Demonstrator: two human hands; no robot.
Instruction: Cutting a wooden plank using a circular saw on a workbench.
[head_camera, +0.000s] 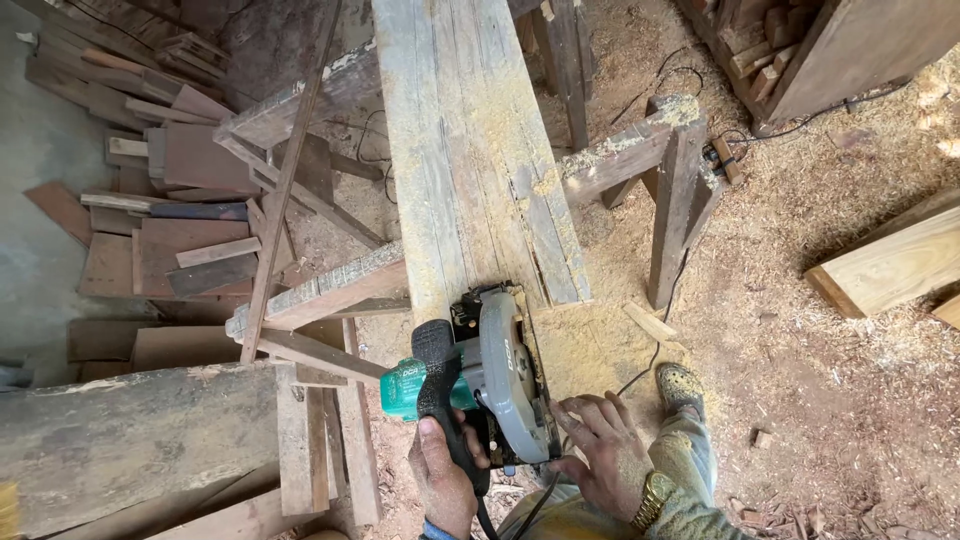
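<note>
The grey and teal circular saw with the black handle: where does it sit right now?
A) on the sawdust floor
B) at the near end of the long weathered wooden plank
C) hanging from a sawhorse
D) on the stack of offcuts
B: the grey and teal circular saw rests on the near end of the long weathered wooden plank, with the left hand gripping its black handle.

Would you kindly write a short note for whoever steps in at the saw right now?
Left hand: gripping the black handle of the circular saw.
Right hand: open, fingers spread beside the blade guard, holding nothing.
Saw sits at the near end of the long plank, which lies across the sawhorses.
Done: sawdust already covers the plank.
Left: how far the cut runs is hidden under the saw.
</note>
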